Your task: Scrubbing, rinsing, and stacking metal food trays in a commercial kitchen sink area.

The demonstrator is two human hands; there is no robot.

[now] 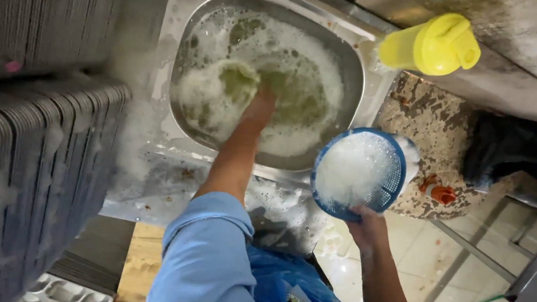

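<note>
Our left hand (257,106) grips a sponge (223,86) in the sink (353,70); our right hand (366,227) pinches the sudsy strainer (357,172), which could slip.

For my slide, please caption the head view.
Left hand dips into a foamy sink; right hand holds a blue strainer.

left hand (258,109) fingers: under foam | tray stack (28,174): cut off left

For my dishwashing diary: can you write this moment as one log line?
left hand: in foamy sink water | right hand: holds blue strainer full of suds | yellow bottle: on ledge
</note>
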